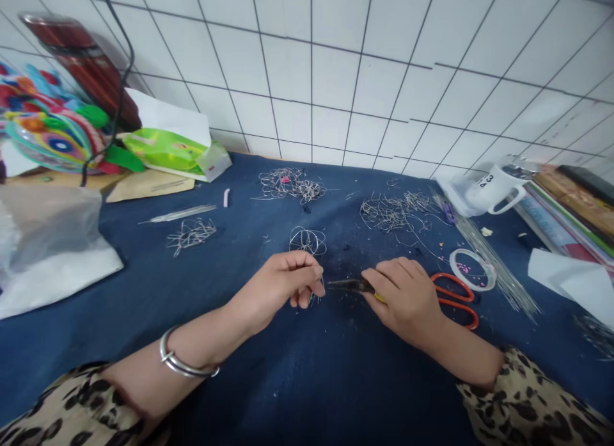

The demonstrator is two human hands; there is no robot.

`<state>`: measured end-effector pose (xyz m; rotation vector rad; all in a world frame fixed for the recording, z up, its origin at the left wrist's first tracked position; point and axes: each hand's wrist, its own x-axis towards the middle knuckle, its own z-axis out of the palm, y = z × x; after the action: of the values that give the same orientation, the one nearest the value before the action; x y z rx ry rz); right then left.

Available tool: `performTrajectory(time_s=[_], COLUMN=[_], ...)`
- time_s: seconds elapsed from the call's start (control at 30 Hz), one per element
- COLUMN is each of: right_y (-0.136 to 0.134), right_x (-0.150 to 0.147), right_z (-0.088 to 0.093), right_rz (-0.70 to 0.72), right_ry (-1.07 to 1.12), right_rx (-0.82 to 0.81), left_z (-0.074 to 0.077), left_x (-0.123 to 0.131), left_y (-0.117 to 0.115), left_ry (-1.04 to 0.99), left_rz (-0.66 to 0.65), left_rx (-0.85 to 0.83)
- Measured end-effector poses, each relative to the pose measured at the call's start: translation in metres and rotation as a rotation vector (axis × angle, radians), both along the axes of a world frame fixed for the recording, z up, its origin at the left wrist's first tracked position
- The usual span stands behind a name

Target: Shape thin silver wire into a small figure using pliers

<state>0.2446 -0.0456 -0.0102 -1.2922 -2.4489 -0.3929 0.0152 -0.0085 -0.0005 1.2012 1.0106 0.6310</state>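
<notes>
From here I see the left hand [283,283] pinching a thin wire [323,283] between its fingertips. The right hand [405,297] is wrapped around the pliers [352,284]. Their tip is by the wire; I can't tell if they touch.

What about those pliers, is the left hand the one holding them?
No, the pliers are gripped in the right hand, with a bit of yellow handle showing beneath it.
</notes>
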Motion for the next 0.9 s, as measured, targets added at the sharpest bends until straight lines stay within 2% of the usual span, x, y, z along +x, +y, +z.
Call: performTrajectory(time_s=[0.27,0.9], right_y=[-0.0039,-0.0043], right_x=[-0.0009,-0.0012], right_z=[0.0038,0.0035], right_rz=[0.073,0.08], right_ry=[-0.098,-0.14], right_rx=[0.207,0.18], left_z=[-0.0057,-0.0018], left_x=[0.0014,0.0044], left_y=[0.0002,-0.0015], left_ry=[-0.131,-0.191], left_rz=[-0.006,-0.003], left_rx=[-0.172,-0.296])
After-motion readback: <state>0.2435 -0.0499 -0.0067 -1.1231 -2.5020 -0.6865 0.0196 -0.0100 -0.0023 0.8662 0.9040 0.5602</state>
